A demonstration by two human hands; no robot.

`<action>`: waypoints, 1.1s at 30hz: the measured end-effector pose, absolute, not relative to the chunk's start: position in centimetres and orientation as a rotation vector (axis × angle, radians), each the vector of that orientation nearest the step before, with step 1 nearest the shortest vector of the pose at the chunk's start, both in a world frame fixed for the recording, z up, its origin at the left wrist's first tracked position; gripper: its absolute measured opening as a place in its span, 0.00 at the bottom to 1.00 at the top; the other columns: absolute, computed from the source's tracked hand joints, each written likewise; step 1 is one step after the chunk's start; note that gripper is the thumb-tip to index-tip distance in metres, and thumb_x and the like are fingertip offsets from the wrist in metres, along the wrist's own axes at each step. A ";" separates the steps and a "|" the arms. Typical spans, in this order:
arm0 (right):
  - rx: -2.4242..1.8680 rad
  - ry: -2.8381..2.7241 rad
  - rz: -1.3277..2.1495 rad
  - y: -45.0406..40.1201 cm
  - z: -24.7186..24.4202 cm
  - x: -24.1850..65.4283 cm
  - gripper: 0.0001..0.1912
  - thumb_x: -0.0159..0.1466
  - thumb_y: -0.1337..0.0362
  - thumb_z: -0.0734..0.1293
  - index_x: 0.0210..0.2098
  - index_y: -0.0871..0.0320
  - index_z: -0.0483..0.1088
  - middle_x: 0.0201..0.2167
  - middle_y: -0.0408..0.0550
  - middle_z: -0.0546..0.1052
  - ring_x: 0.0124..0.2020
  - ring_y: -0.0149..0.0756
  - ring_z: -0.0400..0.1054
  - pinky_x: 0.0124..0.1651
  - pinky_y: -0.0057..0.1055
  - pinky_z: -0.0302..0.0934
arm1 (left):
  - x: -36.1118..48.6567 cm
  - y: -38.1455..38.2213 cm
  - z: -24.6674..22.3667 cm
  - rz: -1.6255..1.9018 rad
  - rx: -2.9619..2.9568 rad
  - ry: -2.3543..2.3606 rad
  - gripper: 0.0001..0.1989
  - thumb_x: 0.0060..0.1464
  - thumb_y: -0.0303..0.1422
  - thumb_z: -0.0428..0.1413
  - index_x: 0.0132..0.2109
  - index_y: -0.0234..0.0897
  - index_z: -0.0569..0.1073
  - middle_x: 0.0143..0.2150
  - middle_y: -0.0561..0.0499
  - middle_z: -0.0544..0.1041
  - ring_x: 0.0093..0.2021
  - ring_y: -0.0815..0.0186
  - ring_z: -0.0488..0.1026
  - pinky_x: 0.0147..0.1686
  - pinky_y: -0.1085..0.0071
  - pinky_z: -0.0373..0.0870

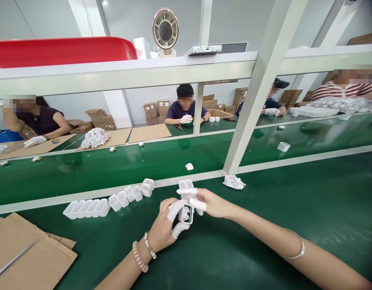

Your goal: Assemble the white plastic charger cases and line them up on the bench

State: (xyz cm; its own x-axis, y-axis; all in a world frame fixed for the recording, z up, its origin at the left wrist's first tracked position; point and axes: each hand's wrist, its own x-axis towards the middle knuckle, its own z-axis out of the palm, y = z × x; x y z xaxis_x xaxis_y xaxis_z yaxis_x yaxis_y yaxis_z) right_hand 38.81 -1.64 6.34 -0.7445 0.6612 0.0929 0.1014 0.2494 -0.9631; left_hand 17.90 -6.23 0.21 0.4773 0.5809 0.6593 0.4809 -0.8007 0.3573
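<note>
A small white plastic case (181, 217) stands tilted between my hands, its open end facing me. Inside it, a green circuit board edge and a bundle of white material show. My left hand (164, 227), in white finger cots, is closed around the case's left side, thumb below. The fingers of my right hand (208, 202), also in cots, are bent against its upper right side; what lies under their tips is partly hidden. Just behind the fingers, more white cases (186, 184) stand on the green table (249, 245).
A row of open white cases (86, 208) stands at left, near cardboard sheets (32, 253) with a metal ruler (15, 259). A crumpled white glove (233, 182) lies by the slanted post (249, 92). Small parts ride the green conveyor (162, 163); co-workers sit beyond.
</note>
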 end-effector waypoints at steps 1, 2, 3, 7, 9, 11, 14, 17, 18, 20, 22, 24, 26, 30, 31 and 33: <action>-0.709 -2.077 1.426 -1.8 6.6 38.9 0.33 0.62 0.46 0.64 0.60 0.59 0.63 0.35 0.48 0.73 0.32 0.32 0.66 0.32 0.29 0.63 | 17.9 -6.2 0.2 1.243 2.581 0.954 0.27 0.63 0.43 0.46 0.65 0.42 0.52 0.52 0.40 0.63 0.53 0.53 0.61 0.51 0.55 0.65; -0.750 -2.126 1.314 -2.1 7.0 38.9 0.32 0.62 0.47 0.65 0.59 0.59 0.64 0.35 0.48 0.73 0.33 0.32 0.66 0.35 0.30 0.64 | 17.8 -6.2 0.1 1.255 2.566 0.974 0.26 0.63 0.44 0.46 0.65 0.43 0.52 0.51 0.40 0.63 0.53 0.54 0.61 0.51 0.54 0.65; -0.806 -2.186 1.187 -2.5 7.3 38.9 0.32 0.60 0.48 0.67 0.59 0.58 0.64 0.36 0.47 0.73 0.33 0.32 0.65 0.37 0.31 0.63 | 17.8 -6.1 0.1 1.268 2.549 0.991 0.26 0.62 0.44 0.47 0.64 0.43 0.53 0.51 0.41 0.63 0.52 0.54 0.62 0.51 0.54 0.65; -0.980 -2.425 0.701 -4.1 8.1 38.2 0.31 0.55 0.48 0.71 0.54 0.56 0.68 0.39 0.49 0.73 0.33 0.36 0.65 0.37 0.32 0.62 | 17.8 -6.0 -0.1 1.337 2.478 0.983 0.29 0.60 0.47 0.49 0.64 0.45 0.53 0.51 0.41 0.63 0.51 0.54 0.64 0.49 0.54 0.67; -1.044 -2.488 0.562 -4.7 8.1 37.7 0.27 0.55 0.48 0.71 0.48 0.57 0.71 0.36 0.50 0.73 0.33 0.38 0.66 0.36 0.32 0.60 | 17.8 -6.0 -0.2 1.375 2.443 0.987 0.30 0.59 0.48 0.49 0.64 0.45 0.52 0.52 0.41 0.63 0.51 0.53 0.65 0.49 0.53 0.68; -1.102 -2.512 0.517 -5.0 8.2 37.2 0.22 0.56 0.49 0.70 0.43 0.58 0.73 0.34 0.49 0.73 0.30 0.36 0.66 0.32 0.29 0.59 | 17.9 -5.9 -0.4 1.400 2.420 1.023 0.32 0.58 0.48 0.51 0.65 0.46 0.51 0.52 0.41 0.64 0.52 0.53 0.65 0.49 0.52 0.68; -1.056 -2.529 0.519 -4.1 9.1 36.9 0.15 0.57 0.53 0.70 0.37 0.58 0.73 0.31 0.46 0.73 0.28 0.33 0.65 0.30 0.26 0.56 | 17.9 -5.7 -0.3 1.430 2.373 1.163 0.37 0.56 0.45 0.56 0.66 0.47 0.47 0.53 0.41 0.66 0.53 0.51 0.65 0.51 0.50 0.66; -1.017 -2.550 0.443 -0.9 10.8 36.8 0.11 0.61 0.55 0.67 0.36 0.56 0.71 0.31 0.43 0.74 0.29 0.31 0.66 0.32 0.24 0.56 | 18.0 -5.4 -0.1 1.383 2.286 1.397 0.37 0.55 0.41 0.58 0.66 0.45 0.48 0.54 0.41 0.67 0.56 0.50 0.64 0.53 0.48 0.64; -1.051 -2.553 0.379 0.8 11.3 36.7 0.12 0.62 0.54 0.66 0.36 0.56 0.71 0.32 0.43 0.74 0.31 0.31 0.66 0.33 0.24 0.57 | 18.0 -5.2 0.0 1.337 2.295 1.443 0.36 0.56 0.40 0.58 0.65 0.44 0.49 0.55 0.41 0.66 0.57 0.50 0.63 0.54 0.48 0.63; -1.219 -2.541 0.219 4.7 11.7 36.3 0.14 0.61 0.52 0.68 0.38 0.57 0.71 0.36 0.46 0.74 0.35 0.34 0.68 0.36 0.26 0.57 | 18.1 -5.0 -0.1 1.210 2.397 1.458 0.32 0.57 0.38 0.57 0.64 0.44 0.52 0.57 0.41 0.65 0.58 0.50 0.62 0.56 0.47 0.61; -1.330 -2.540 0.192 8.4 11.1 35.8 0.13 0.60 0.56 0.69 0.38 0.60 0.72 0.39 0.49 0.74 0.37 0.36 0.69 0.38 0.29 0.59 | 18.3 -4.8 -0.2 1.068 2.525 1.439 0.31 0.57 0.37 0.57 0.64 0.45 0.55 0.59 0.41 0.64 0.59 0.49 0.61 0.57 0.46 0.59; -1.459 -2.523 0.169 11.3 9.6 35.4 0.14 0.62 0.58 0.68 0.41 0.62 0.71 0.41 0.51 0.74 0.40 0.38 0.69 0.42 0.34 0.62 | 18.4 -4.7 -0.4 0.963 2.608 1.436 0.29 0.57 0.36 0.56 0.63 0.45 0.57 0.59 0.40 0.64 0.59 0.49 0.61 0.56 0.45 0.60; -1.563 -2.500 0.162 13.0 7.9 35.2 0.14 0.65 0.57 0.65 0.45 0.62 0.69 0.44 0.51 0.73 0.43 0.39 0.69 0.47 0.40 0.64 | 18.5 -4.7 -0.5 0.925 2.648 1.420 0.25 0.59 0.33 0.54 0.62 0.44 0.60 0.58 0.41 0.65 0.58 0.50 0.63 0.55 0.45 0.62; -1.695 -2.456 0.167 14.7 5.7 36.8 0.21 0.66 0.55 0.64 0.54 0.60 0.65 0.53 0.53 0.69 0.52 0.44 0.65 0.54 0.48 0.60 | 18.4 -4.7 -0.1 1.001 2.622 1.358 0.17 0.61 0.29 0.49 0.57 0.43 0.64 0.53 0.44 0.70 0.54 0.54 0.66 0.52 0.48 0.66; -1.733 -2.445 0.168 15.0 5.5 37.7 0.23 0.66 0.55 0.64 0.56 0.59 0.63 0.56 0.54 0.67 0.54 0.46 0.63 0.56 0.50 0.58 | 18.4 -4.7 0.0 1.021 2.611 1.341 0.15 0.62 0.28 0.49 0.55 0.43 0.66 0.52 0.45 0.71 0.53 0.55 0.67 0.52 0.49 0.67; -1.844 -2.415 0.182 15.8 5.5 39.9 0.27 0.65 0.54 0.65 0.60 0.58 0.60 0.59 0.55 0.63 0.57 0.49 0.60 0.58 0.53 0.55 | 18.5 -4.8 0.3 1.044 2.596 1.304 0.12 0.62 0.28 0.48 0.52 0.41 0.68 0.50 0.45 0.71 0.52 0.55 0.68 0.51 0.50 0.67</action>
